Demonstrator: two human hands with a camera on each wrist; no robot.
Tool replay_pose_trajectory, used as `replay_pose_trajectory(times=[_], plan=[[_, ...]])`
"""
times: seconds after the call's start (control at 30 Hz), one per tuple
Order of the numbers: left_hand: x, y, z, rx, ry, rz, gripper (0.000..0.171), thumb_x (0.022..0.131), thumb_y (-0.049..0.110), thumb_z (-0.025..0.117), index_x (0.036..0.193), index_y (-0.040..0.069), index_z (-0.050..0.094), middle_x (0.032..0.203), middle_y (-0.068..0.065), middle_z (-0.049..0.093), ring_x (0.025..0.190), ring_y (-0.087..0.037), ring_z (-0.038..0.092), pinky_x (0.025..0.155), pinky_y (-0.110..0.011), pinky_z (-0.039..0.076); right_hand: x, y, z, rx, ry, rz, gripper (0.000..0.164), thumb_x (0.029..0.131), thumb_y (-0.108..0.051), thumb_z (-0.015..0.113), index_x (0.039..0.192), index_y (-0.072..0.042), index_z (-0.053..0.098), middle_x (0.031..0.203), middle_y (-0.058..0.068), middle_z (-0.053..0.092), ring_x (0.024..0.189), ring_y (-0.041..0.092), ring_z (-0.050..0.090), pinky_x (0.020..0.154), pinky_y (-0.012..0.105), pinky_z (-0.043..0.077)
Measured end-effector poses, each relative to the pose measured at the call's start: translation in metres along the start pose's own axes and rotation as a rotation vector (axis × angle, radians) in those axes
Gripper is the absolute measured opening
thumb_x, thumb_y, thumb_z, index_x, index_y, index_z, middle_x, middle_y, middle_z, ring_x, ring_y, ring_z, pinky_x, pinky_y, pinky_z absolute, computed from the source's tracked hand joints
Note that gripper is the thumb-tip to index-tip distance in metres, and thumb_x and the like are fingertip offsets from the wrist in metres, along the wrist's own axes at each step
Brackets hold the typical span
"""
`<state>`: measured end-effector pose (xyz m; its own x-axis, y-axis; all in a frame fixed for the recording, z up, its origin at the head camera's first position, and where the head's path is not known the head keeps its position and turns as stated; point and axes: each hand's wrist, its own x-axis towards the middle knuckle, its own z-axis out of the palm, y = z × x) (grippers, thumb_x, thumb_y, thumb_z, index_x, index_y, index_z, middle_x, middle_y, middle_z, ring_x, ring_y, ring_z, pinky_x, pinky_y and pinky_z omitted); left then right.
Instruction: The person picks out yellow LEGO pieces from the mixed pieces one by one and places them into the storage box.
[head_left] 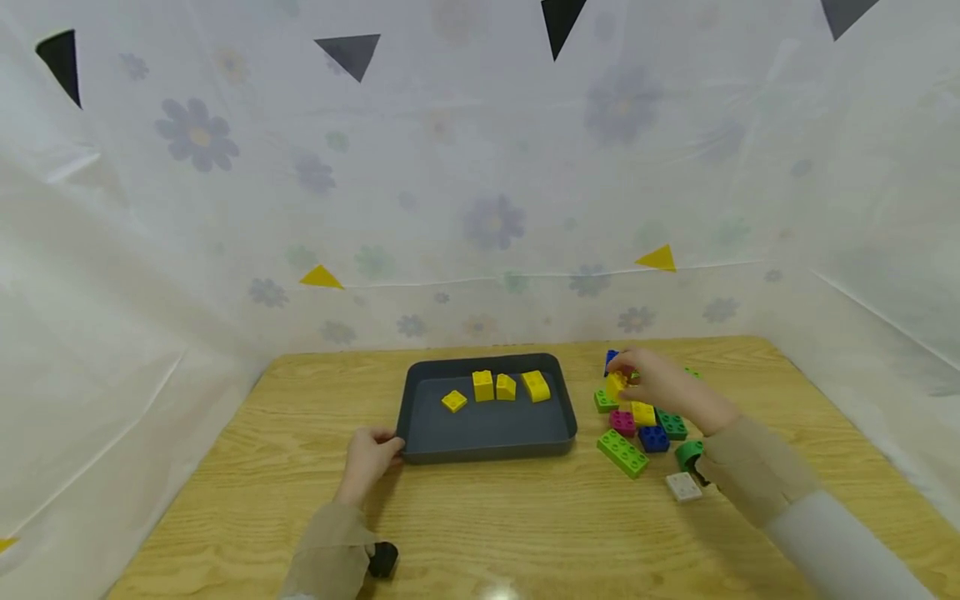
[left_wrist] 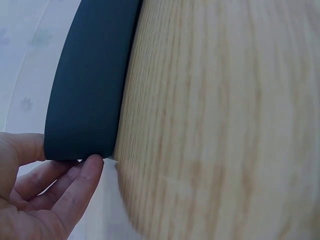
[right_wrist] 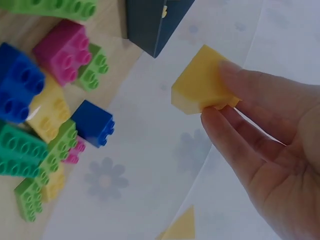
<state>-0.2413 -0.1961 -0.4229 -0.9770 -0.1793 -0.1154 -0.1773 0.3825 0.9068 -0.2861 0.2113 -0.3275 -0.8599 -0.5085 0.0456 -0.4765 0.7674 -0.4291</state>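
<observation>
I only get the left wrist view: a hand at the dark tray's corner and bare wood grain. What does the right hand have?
Observer: The right hand pinches a yellow toy brick between thumb and fingers.
Operator: Anything in the tray yet?
Observer: Yes, four yellow bricks sit inside, apart from one another.
Operator: Any yellow outside it, besides the pinched one?
Observer: At least one more yellow brick lies among the mixed-colour bricks, to the right of the tray.
</observation>
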Motion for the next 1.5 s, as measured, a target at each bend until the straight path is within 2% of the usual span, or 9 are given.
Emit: replay_pose_trajectory(times=[0.27,0.43,0.77,0.93,1.27,1.5], plan=[[0.001,0.0,0.0,-0.005,0.009,-0.004,0.023,0.085,-0.004,0.054,0.102,-0.019,0.058,0.095,-0.03,0.059,0.074,-0.028,0.065,0.066,-0.034,0.058,0.025,-0.013,0.006,-0.006,0.017,-0.052,0.031,0.078,0.002,0.068,0.108,0.007,0.06,0.098,0.015,0.056,0.09,0.03,0.057,0.078,0.038,0.054],[0.0,0.001,-0.001,0.003,0.007,0.002,0.022,0.085,-0.004,0.053,0.101,-0.019,0.058,0.094,-0.03,0.059,0.074,-0.029,0.065,0.066,-0.034,0.058,0.038,-0.025,0.011,0.04,-0.016,-0.03,0.032,0.079,0.002,0.067,0.11,0.006,0.059,0.101,0.016,0.054,0.095,0.032,0.055,0.082,0.038,0.053],[-0.002,0.0,-0.003,-0.002,0.017,0.012,0.022,0.084,-0.004,0.054,0.099,-0.019,0.059,0.092,-0.029,0.059,0.071,-0.027,0.065,0.065,-0.034,0.058,0.062,-0.04,0.026,0.035,-0.048,-0.046,0.03,0.079,0.0,0.068,0.108,0.004,0.061,0.101,0.014,0.054,0.093,0.028,0.056,0.08,0.037,0.054],[-0.001,-0.002,-0.004,0.002,0.021,0.016,0.021,0.083,-0.005,0.054,0.098,-0.02,0.059,0.09,-0.028,0.06,0.07,-0.027,0.065,0.064,-0.034,0.058,0.071,-0.046,0.035,-0.008,-0.073,-0.065,0.03,0.078,0.0,0.069,0.106,0.004,0.062,0.101,0.014,0.055,0.085,0.023,0.056,0.075,0.034,0.054],[-0.001,-0.004,-0.003,-0.006,0.02,0.014,0.022,0.084,-0.005,0.054,0.099,-0.02,0.058,0.09,-0.028,0.06,0.07,-0.024,0.065,0.064,-0.033,0.058,0.082,-0.051,0.05,-0.029,-0.149,-0.047,0.035,0.077,0.0,0.07,0.109,0.007,0.06,0.098,0.015,0.06,0.082,0.022,0.056,0.073,0.034,0.053],[-0.001,-0.004,-0.003,-0.004,0.018,0.009,0.022,0.084,-0.005,0.054,0.099,-0.02,0.059,0.091,-0.029,0.059,0.072,-0.026,0.065,0.064,-0.033,0.058,0.09,-0.046,0.063,-0.053,-0.225,0.019,0.036,0.075,0.004,0.07,0.109,0.007,0.061,0.1,0.016,0.061,0.087,0.024,0.058,0.077,0.037,0.054]])
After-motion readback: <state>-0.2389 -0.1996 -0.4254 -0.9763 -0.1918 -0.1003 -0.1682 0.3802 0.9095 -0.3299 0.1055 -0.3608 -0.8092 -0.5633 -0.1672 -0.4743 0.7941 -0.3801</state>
